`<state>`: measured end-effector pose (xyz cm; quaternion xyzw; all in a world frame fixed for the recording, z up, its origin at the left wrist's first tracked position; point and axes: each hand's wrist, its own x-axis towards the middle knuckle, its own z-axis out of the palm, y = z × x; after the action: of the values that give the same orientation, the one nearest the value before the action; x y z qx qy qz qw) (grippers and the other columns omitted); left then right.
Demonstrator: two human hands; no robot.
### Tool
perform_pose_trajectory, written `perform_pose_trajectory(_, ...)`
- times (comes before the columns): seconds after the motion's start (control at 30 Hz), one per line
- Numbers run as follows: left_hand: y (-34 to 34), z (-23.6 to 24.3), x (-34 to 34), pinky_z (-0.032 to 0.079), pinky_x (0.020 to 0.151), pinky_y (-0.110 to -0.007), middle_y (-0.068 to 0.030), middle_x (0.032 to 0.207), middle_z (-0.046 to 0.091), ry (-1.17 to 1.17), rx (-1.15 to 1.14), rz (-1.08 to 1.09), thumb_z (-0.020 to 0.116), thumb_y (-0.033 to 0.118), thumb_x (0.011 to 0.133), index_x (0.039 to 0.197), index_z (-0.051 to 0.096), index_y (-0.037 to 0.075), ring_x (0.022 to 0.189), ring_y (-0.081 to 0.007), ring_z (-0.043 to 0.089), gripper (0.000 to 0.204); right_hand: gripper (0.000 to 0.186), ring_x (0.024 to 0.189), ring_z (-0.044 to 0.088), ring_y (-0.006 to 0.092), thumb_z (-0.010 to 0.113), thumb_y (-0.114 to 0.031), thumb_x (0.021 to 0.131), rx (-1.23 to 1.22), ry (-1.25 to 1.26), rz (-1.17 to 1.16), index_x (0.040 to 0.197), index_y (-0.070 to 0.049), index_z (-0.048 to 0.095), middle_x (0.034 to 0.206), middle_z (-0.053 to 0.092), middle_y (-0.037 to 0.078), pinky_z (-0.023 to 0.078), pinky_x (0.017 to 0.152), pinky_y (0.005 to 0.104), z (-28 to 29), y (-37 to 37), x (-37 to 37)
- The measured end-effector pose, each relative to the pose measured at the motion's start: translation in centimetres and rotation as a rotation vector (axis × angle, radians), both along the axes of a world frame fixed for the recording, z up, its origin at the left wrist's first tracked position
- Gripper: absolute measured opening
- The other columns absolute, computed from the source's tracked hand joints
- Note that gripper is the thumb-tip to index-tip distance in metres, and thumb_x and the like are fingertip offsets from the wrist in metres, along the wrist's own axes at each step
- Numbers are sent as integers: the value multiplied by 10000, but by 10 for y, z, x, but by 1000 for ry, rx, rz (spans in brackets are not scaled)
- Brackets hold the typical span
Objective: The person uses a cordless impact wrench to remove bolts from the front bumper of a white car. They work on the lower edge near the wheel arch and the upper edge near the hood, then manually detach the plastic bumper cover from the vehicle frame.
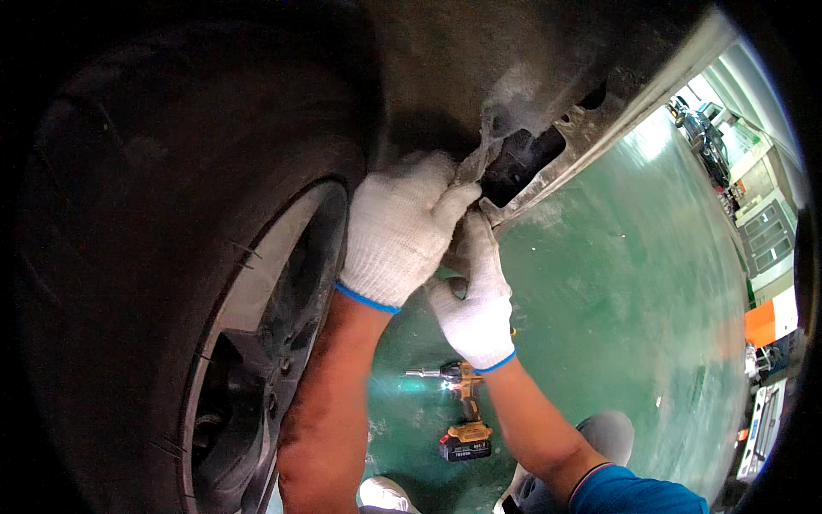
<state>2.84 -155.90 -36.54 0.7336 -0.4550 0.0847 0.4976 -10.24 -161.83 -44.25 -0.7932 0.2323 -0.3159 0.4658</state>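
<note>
While the person crouched under the car, both hands in white knitted gloves with blue cuffs were raised to the torn grey plastic lining at the edge of the wheel arch. The left hand was closed around the loose edge of this lining, with the fingers curled over it near the dark opening in the underside. The right hand was just below the left one and touched it; its fingers pointed upward and pinched the lower corner of the same lining, next to the pale metal sill edge. Both bare forearms came up from the lower edge of the view, and a blue sleeve covered the right upper arm.

To the left, very near, stood the large black rubber tyre with its dark grey alloy rim, which filled almost half of the view.

Lower down, on the glossy green workshop floor, a yellow and black cordless impact wrench lay between the two forearms, and its small lamp shone. A white shoe was visible near the bottom edge.

Far away, at the upper right, a dark parked car stood in the bright part of the hall, and an orange object was at the right rim.
</note>
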Motion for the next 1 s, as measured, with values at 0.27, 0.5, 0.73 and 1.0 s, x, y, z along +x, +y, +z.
perform_pose_trajectory(0.27,-2,7,-9,545,729,-426,-214,890,703,28,94,71,744,238,887,925,698,12,840,-381,711,234,775,1209,639,435,700,-44,794,-12,4,49,1527,-67,447,1600,326,346,599,890,409,-17,14,17)
perform_pose_trajectory(0.5,-34,-32,-20,570,792,-490,-211,961,721,-21,373,420,714,389,873,974,719,36,912,-414,708,367,808,1247,567,388,717,-340,893,353,-101,241,1560,-67,350,1537,437,256,476,1028,430,-69,33,37)
perform_pose_trajectory(0.73,-30,-39,7,546,832,-474,-262,965,719,415,406,124,711,391,877,1021,758,27,952,-432,698,394,537,996,715,426,760,-74,716,-364,8,26,1238,-84,635,1585,349,319,611,830,459,-28,5,3)
perform_pose_trajectory(1.0,-22,-55,-23,541,921,-422,-226,1101,741,475,272,55,745,451,863,1129,734,7,1042,-364,715,517,429,1027,669,209,703,-57,897,539,-126,-250,1318,-12,630,1208,685,133,569,880,345,-102,-72,-43)
